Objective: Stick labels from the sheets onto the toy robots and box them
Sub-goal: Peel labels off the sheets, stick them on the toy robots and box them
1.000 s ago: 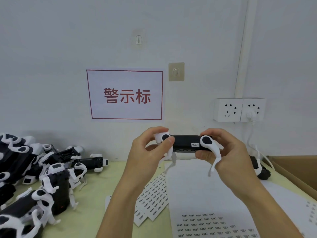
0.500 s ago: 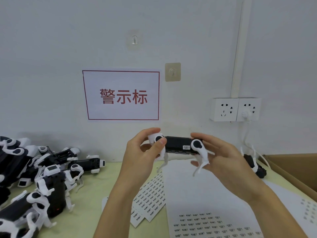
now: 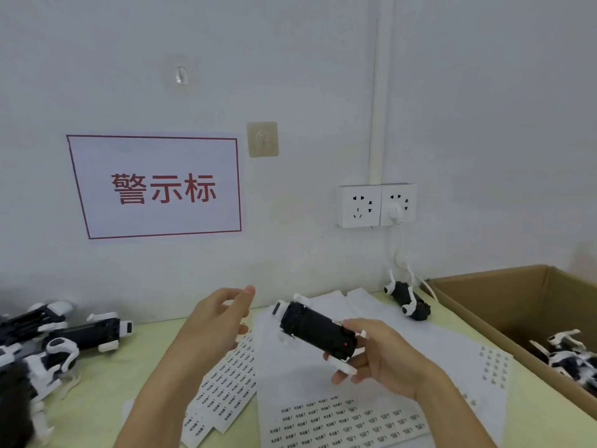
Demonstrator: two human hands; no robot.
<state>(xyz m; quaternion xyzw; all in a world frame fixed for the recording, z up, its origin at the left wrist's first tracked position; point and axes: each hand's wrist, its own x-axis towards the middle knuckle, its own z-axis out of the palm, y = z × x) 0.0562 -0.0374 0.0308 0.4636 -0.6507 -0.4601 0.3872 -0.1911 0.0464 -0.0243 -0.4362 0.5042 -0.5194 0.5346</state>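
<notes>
We see the right hand (image 3: 381,357) gripping a black-and-white toy robot (image 3: 315,328) by its near end, fingers curled around the body, holding it tilted above the label sheets (image 3: 349,418); the fingers cover the near end of the toy, so we can't find any label on it; the left hand (image 3: 214,324) is off it, fingers loosely spread and holding nothing, just beside the toy's far end. Below, the sheets lie on the yellow-green table (image 3: 97,389); their print is too small for us to read. At the left a pile of toy robots (image 3: 48,344) runs off the frame's edge, the nearest ones blurred; a lone robot (image 3: 408,300) lies on its back near the wall. At the right the cardboard box (image 3: 491,305) is cut off by the frame; we make out boxed robots (image 3: 571,357) inside, how many we can't tell. A red-bordered sign (image 3: 158,187) hangs on the wall.
</notes>
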